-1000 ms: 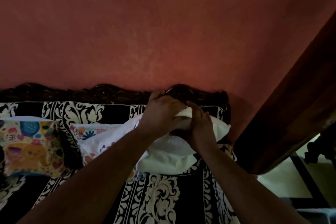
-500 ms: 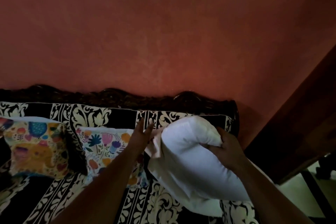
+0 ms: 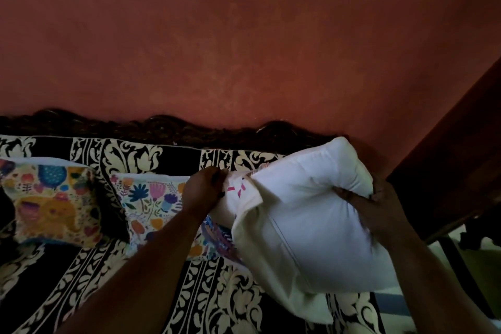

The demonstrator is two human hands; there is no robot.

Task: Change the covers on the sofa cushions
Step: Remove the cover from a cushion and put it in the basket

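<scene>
A plump white cushion (image 3: pixel 311 209) is held up above the sofa seat (image 3: pixel 217 301), at the right. My right hand (image 3: pixel 379 206) grips its right end, fingers pressed into the filling. My left hand (image 3: pixel 203 191) pinches the edge of a pale cover with pink marks (image 3: pixel 241 190) at the cushion's left end. The cover's cream fabric hangs down below the cushion. Two cushions in colourful printed covers lean on the sofa back: a flowered one (image 3: pixel 151 206) beside my left arm and an elephant one (image 3: pixel 51 198) at far left.
The sofa wears a black and cream patterned throw, with a dark carved wooden back rail (image 3: pixel 162 127) against a red wall. A dark wooden post (image 3: pixel 455 149) slants at the right, with pale floor (image 3: pixel 471 255) below it.
The white cushion has come up and out to the right, away from the sofa back. My hands have parted: the right grips the cushion's end, the left has closed on the cover's edge.
</scene>
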